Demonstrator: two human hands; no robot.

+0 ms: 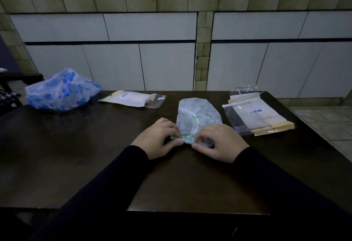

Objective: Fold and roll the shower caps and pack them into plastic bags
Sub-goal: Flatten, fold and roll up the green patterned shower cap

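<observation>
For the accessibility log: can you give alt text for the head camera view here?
Both hands, left hand and right hand, pinch the near edge of a folded green-patterned shower cap on a dark table. A blue-flowered cap lies far left, one plastic bag behind, more bags to the right.

Shower caps: two are lying on the table (76,155), one green-patterned shower cap (198,115) folded flat and one blue-flowered shower cap (61,90) sitting unfolded. Plastic bags: one single plastic bag (133,98) is lying apart, and a stack of plastic bags (257,115) is resting at the right, its number untellable. Hands: two are showing, left hand (158,137) and right hand (219,141).
</observation>
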